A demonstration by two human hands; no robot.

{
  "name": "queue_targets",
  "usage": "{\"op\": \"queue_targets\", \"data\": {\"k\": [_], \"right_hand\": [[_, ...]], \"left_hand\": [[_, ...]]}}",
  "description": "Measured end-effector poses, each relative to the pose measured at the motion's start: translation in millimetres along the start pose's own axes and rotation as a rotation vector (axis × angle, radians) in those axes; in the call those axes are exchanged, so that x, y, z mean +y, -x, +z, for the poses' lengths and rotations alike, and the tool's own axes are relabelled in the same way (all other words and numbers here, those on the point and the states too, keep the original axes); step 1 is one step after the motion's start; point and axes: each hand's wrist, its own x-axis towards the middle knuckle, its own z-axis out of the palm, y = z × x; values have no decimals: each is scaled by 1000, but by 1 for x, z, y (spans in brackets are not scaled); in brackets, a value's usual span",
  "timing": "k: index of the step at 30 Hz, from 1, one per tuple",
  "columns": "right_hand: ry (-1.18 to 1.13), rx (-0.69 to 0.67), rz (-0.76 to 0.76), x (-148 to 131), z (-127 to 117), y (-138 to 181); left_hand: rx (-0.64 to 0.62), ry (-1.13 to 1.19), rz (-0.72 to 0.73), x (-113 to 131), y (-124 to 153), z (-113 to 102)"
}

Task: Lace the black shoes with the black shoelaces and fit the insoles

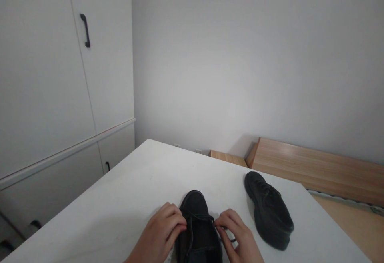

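Note:
A black lace-up shoe (196,223) stands on the white table (126,199) right in front of me, toe pointing away. My left hand (163,231) is curled against the shoe's left side, its fingers pinching a black lace. My right hand (235,235) is closed on the lace at the shoe's right side, where a loop of lace shows by the fingers. A second black shoe (270,211) lies on the table to the right, apart from both hands.
White wardrobe doors with black handles (85,31) fill the left side. A bare grey wall is behind the table. A light wooden bed frame or board (318,167) runs beyond the table's far right edge.

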Motion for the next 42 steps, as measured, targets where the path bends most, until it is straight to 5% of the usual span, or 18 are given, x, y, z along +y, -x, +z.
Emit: {"op": "queue_targets", "data": {"k": [5, 11, 16, 23, 32, 38, 42], "right_hand": [[166, 106, -63, 5, 3, 2], [-51, 82, 17, -1, 10, 4], [-116, 29, 62, -21, -3, 1], [297, -226, 85, -47, -9, -17], [680, -373, 171, -80, -6, -46], [492, -179, 123, -74, -8, -44], [12, 71, 104, -79, -28, -48]], "left_hand": [[67, -62, -14, 1, -3, 1], [44, 63, -21, 2, 0, 2], [-31, 53, -112, 28, -2, -7], [-215, -226, -122, 51, -20, -9], [-450, -535, -33, 72, -47, -13], [-411, -480, -6, 77, -57, -23], [-148, -209, -16, 84, -66, -53]]}}
